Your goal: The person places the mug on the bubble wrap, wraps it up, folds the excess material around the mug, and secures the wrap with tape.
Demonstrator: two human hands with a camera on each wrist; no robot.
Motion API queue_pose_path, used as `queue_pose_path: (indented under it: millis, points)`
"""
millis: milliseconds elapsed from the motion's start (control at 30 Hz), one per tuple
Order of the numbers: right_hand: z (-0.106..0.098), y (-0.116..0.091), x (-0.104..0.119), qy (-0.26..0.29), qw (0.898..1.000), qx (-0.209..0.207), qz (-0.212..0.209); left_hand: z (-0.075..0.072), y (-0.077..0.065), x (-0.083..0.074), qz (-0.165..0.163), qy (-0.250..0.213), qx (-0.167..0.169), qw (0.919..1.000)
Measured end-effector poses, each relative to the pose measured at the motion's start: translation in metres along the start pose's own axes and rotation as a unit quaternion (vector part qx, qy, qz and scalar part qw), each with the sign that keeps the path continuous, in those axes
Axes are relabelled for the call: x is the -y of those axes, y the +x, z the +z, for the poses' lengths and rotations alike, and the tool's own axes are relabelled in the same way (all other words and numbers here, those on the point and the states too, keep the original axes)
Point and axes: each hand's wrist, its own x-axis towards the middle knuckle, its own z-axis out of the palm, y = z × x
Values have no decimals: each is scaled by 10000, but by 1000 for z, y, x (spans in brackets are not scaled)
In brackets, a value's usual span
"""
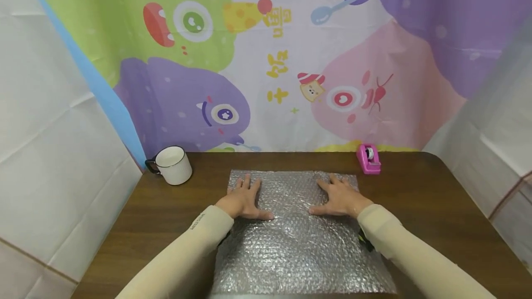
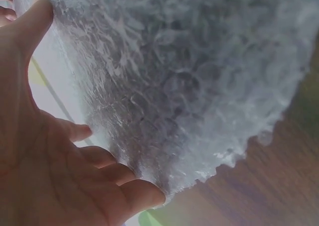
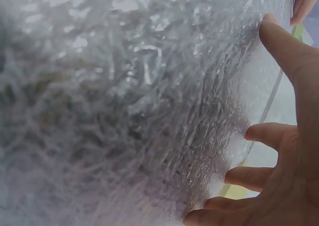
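Note:
A sheet of clear bubble wrap (image 1: 291,248) lies spread on the dark wooden table, wrinkled and shiny. My left hand (image 1: 244,200) rests on its upper left part, fingers spread and pointing away, thumb toward the middle. Mirroring it, my right hand (image 1: 338,197) touches the upper right part with spread fingers. In the left wrist view the fingertips of the left hand (image 2: 65,161) meet the bubble wrap (image 2: 184,86). The right wrist view has the right hand (image 3: 279,161) with its fingertips against the bubble wrap (image 3: 129,101). Neither hand grips anything.
A white mug (image 1: 174,167) with a black rim and handle stands at the back left of the table (image 1: 436,206). At the back right is a pink tape dispenser (image 1: 368,159) with a roll of tape. A cartoon-print cloth (image 1: 282,128) hangs behind the table.

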Motion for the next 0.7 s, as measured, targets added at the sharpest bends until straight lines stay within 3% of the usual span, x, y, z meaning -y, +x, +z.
queue_pose_path:
  millis: [500,700]
  points:
    - [-9,-5,8,-139,9998,139,9,0,-10,1,24,118,-5,9999]
    - [-14,-6,-1,-352,9993,-89,-114,1,-11,1,59,168,-83,9998]
